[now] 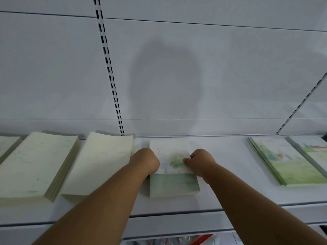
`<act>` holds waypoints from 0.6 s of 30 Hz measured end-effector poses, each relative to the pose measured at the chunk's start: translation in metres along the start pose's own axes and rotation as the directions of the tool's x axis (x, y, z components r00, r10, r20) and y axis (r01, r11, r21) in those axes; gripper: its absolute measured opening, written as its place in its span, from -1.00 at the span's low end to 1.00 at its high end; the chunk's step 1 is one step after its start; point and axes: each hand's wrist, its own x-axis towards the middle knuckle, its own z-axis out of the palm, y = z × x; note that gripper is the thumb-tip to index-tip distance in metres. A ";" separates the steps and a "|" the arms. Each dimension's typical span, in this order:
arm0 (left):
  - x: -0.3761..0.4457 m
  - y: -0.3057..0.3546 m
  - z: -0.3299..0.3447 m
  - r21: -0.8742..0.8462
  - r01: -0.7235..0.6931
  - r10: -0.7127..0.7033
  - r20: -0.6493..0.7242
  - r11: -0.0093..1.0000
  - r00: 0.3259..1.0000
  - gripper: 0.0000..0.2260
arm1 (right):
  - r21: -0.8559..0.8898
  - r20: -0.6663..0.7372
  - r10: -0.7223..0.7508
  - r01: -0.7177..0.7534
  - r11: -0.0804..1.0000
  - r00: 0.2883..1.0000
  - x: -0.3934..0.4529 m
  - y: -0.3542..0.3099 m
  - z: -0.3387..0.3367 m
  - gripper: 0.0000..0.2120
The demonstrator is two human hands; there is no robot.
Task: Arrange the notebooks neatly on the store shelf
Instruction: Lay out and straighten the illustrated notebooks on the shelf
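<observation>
A stack of notebooks (pixel 172 181) with a pale green painted cover lies flat in the middle of the white shelf (pixel 221 174). My left hand (pixel 147 162) grips its left edge, fingers curled out of sight at the side. On the other side my right hand (pixel 200 163) holds the right edge, thumb pressed on the top cover. Two thick stacks of cream notebooks (pixel 39 165) (pixel 99 165) lie to the left, the nearer one touching my left wrist. Green landscape notebooks (pixel 290 161) lie to the right.
The white back panel (pixel 177 76) rises behind the shelf, with a slotted upright (pixel 108 68). More notebooks sit at the far left edge (pixel 7 144) and far right edge (pixel 313 149). Bare shelf lies between the middle stack and the right stack. Coloured items show below the shelf lip (pixel 200 240).
</observation>
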 end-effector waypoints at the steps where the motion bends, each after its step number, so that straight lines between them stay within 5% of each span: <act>1: 0.001 0.000 0.001 -0.005 0.000 0.000 -0.008 1.000 1.000 -0.86 | -0.003 -0.002 0.000 0.000 1.000 1.000 0.000 0.000 0.000 -0.71; 11: -0.003 0.002 -0.004 0.042 -0.018 0.016 0.030 0.999 0.999 -0.86 | -0.013 -0.025 0.003 -0.004 1.000 1.000 -0.003 -0.001 -0.001 -0.63; 13: -0.009 0.001 -0.004 0.053 -0.055 0.058 -0.054 0.997 0.997 -0.96 | -0.062 -0.049 -0.019 0.016 0.998 0.999 -0.006 0.000 -0.004 -0.59; 18: -0.034 0.019 0.005 0.104 -0.237 0.257 -0.267 0.966 0.929 -0.74 | -0.022 -0.218 -0.113 0.111 0.994 0.969 -0.028 0.012 -0.028 -0.70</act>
